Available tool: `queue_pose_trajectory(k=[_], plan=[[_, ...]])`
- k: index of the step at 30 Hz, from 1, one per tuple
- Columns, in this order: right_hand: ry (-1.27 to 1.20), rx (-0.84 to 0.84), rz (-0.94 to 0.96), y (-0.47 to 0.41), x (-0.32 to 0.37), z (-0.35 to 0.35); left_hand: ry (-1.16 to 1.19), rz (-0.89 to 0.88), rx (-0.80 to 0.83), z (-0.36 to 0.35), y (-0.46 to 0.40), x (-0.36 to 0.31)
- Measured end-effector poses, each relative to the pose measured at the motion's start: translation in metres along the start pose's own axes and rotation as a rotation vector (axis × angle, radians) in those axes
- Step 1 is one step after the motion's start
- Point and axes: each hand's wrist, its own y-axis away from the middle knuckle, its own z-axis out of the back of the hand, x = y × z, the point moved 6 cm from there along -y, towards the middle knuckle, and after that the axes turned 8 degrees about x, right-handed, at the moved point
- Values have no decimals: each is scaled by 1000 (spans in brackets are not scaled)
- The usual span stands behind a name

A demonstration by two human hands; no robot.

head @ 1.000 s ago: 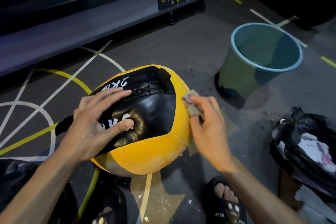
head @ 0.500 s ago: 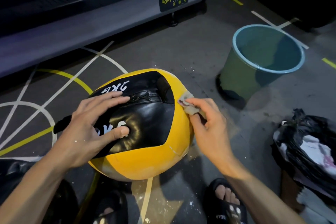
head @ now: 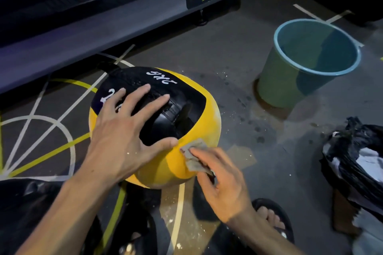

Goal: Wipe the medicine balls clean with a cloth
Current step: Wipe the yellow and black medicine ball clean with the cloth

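One medicine ball [head: 194, 128], yellow and black, sits on the floor [head: 228, 47]. Left hand [head: 124, 136] rests on top, fingers spread. Right hand [head: 219, 182] fingers pinch a cloth [head: 193, 156] against the yellow lower panel.

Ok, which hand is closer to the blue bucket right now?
Right. The right hand wipes the ball's bucket-side face with the cloth; the left hand lies on top, farther from the bucket.
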Motion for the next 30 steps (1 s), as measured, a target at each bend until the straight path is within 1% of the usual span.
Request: queue_pose_trajectory(k=[3, 6, 8, 11, 13, 15, 18, 20, 21, 23, 25, 26, 28, 30], plan=[[185, 103, 131, -2, 10, -5, 36, 43, -67, -3, 2, 4], [241, 160, 199, -8, 10, -5, 85, 55, -101, -5, 6, 11], [223, 103, 174, -22, -2, 6, 139, 63, -90, -5, 8, 19], [136, -87, -17, -61, -34, 40, 178, 70, -83, -6, 13, 28], [89, -158, -68, -74, -33, 43, 196, 65, -85, -6, 15, 29], [63, -109, -24, -64, -9, 22, 217, 65, -90, -5, 14, 33], [94, 78, 113, -34, 24, -5, 230, 46, -87, -4, 19, 39], [144, 166, 193, -35, 23, -5, 243, 25, -81, -6, 25, 42], [146, 173, 212, -43, 18, -2, 249, 23, -80, -6, 27, 45], [116, 85, 151, -65, 4, 8, 267, 27, -71, -5, 29, 48], [84, -55, 14, -85, -12, 21, 285, 33, -65, -4, 29, 49], [64, -92, -30, -90, -17, 23, 288, 36, -66, -3, 30, 49], [48, -86, -34, -82, -12, 18, 296, 33, -58, -2, 31, 50], [80, -4, 46, -57, 7, 3, 309, 23, -44, -1, 34, 53]])
